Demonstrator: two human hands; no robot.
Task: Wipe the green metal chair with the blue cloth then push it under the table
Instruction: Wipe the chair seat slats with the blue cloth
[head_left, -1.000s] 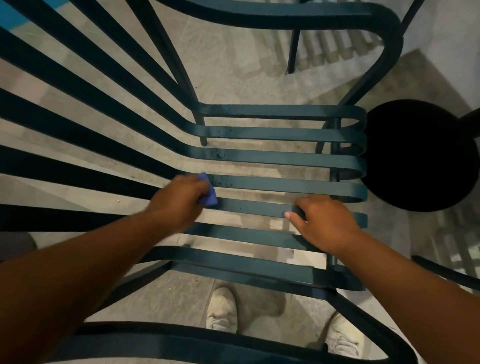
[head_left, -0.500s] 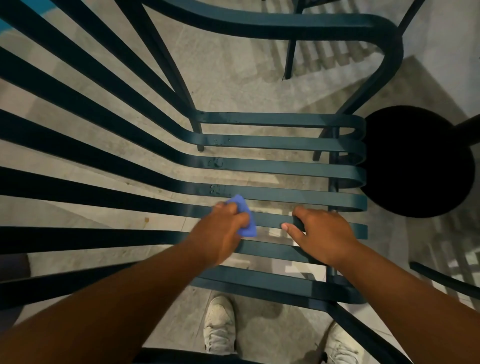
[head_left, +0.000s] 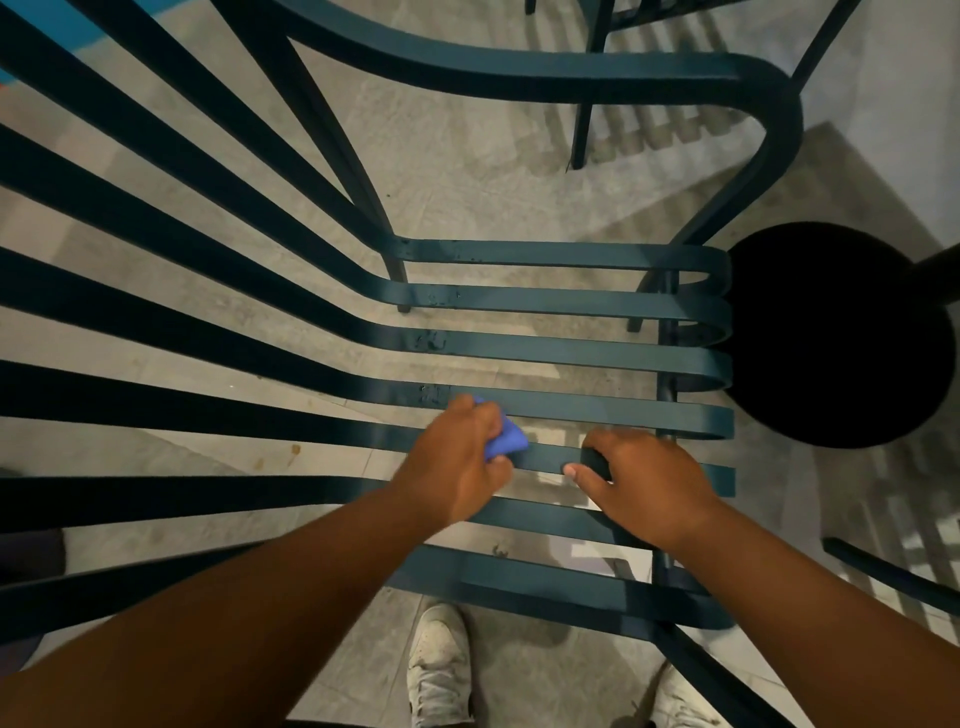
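The green metal chair (head_left: 571, 353) fills the head view, seen from above, its flat slats running from the backrest at left to the curled seat front at right. My left hand (head_left: 457, 462) grips the bunched blue cloth (head_left: 506, 441) and presses it on a seat slat near the middle. My right hand (head_left: 644, 480) sits just to the right, fingers curled over the same slat and the one nearer me. Small water drops show on the slats beyond the cloth.
A round black table base (head_left: 836, 332) lies on the grey tiled floor right of the seat front. Legs of another chair (head_left: 584, 104) stand at the top. A dark bar (head_left: 883, 571) crosses the lower right. My white shoes (head_left: 441, 665) stand below the seat.
My left hand has slid the blue cloth rightwards along the seat slat, from near the backrest bend towards my right hand, which has stayed on the slats.
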